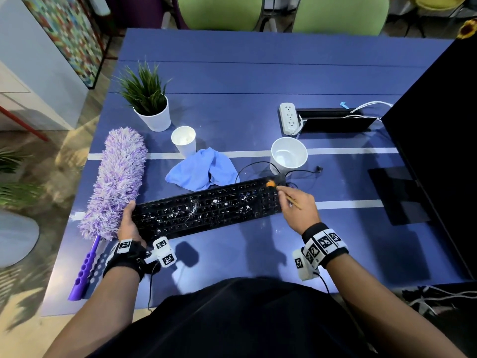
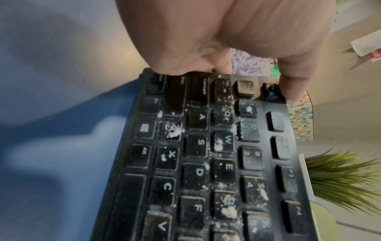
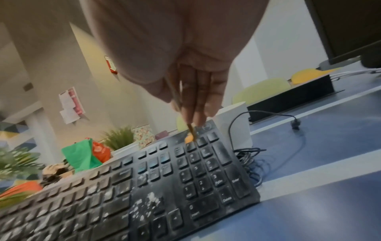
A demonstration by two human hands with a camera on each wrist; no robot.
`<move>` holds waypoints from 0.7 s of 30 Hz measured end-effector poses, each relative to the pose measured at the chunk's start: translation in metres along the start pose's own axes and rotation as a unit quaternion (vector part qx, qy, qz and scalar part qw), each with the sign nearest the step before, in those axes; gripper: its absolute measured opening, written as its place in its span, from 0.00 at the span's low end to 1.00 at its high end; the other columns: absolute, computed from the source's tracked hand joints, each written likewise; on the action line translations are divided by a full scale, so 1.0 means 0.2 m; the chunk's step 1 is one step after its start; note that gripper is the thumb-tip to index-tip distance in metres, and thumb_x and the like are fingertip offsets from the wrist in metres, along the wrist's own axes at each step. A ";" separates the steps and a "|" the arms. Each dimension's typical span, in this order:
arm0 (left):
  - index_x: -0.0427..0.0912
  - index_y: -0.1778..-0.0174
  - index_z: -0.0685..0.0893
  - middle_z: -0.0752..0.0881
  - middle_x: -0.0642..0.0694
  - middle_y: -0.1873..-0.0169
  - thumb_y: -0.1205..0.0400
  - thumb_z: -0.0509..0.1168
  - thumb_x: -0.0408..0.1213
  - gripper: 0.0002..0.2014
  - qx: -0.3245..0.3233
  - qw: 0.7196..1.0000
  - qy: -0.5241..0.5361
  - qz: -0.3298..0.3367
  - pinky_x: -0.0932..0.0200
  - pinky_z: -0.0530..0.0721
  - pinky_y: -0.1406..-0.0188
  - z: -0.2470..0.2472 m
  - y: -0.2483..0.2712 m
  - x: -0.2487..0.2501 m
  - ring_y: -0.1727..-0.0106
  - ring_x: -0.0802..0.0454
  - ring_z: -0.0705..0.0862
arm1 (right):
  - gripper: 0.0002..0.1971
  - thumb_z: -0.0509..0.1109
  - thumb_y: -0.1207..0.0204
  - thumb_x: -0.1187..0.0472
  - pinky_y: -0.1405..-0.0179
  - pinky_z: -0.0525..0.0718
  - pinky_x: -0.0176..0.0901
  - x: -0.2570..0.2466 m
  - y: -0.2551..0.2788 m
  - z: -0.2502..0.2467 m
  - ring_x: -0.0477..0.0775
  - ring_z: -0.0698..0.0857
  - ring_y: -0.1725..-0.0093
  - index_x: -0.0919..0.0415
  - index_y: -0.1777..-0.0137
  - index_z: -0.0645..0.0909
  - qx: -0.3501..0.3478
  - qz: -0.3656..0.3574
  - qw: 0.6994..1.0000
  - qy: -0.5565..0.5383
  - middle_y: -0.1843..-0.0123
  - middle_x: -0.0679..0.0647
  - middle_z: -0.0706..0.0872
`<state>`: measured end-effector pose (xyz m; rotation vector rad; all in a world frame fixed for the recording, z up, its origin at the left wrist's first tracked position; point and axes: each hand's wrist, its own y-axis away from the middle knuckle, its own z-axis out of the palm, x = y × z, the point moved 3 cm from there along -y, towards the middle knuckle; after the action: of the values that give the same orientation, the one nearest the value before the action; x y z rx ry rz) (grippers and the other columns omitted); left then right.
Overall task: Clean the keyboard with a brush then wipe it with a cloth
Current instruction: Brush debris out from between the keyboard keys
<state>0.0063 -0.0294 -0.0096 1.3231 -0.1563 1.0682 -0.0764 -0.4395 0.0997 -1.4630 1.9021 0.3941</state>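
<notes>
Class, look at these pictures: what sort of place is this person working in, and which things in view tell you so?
Most likely an office or shared workspace. A keyboard lies on a long blue table beside a dark monitor, a power strip sits by a cable slot, and green chairs stand at the far side.

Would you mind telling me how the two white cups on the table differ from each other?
The left cup is narrow and tall, while the right cup is wider and squatter. The left cup stands just behind the blue cloth, touching or nearly touching it; the right cup stands behind the keyboard near its cable. Both are plain white, upright and open-topped on the blue table.
</notes>
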 end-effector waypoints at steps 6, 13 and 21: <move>0.41 0.25 0.81 0.84 0.36 0.29 0.41 0.80 0.64 0.50 0.036 0.999 -0.011 0.007 0.36 0.85 0.33 -0.02 -0.01 0.01 0.30 0.34 0.84 | 0.09 0.67 0.21 0.62 0.48 0.82 0.37 0.03 -0.02 -0.05 0.53 0.88 0.54 0.59 0.45 0.88 0.015 -0.001 1.000 0.017 0.52 0.55 0.91; 0.41 0.26 0.81 0.84 0.36 0.29 0.44 0.82 0.65 0.52 0.037 0.999 -0.014 -0.008 0.32 0.83 0.31 -0.04 -0.04 -0.01 0.29 0.34 0.83 | 0.09 0.68 0.21 0.63 0.53 0.75 0.19 -0.01 -0.03 -0.03 0.41 0.85 0.59 0.59 0.46 0.88 -0.014 -0.036 0.999 -0.007 0.54 0.53 0.91; 0.41 0.27 0.82 0.86 0.37 0.32 0.49 0.83 0.64 0.54 0.047 0.999 -0.006 0.000 0.31 0.84 0.34 -0.04 -0.05 -0.01 0.32 0.34 0.85 | 0.08 0.69 0.22 0.63 0.56 0.75 0.17 -0.07 0.00 0.04 0.48 0.88 0.60 0.59 0.48 0.89 -0.072 -0.053 0.996 -0.002 0.56 0.55 0.92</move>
<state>0.0078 -0.0231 -0.0202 1.4139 -0.1151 1.0792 -0.0726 -0.4239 0.1032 -1.6470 1.8168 0.4915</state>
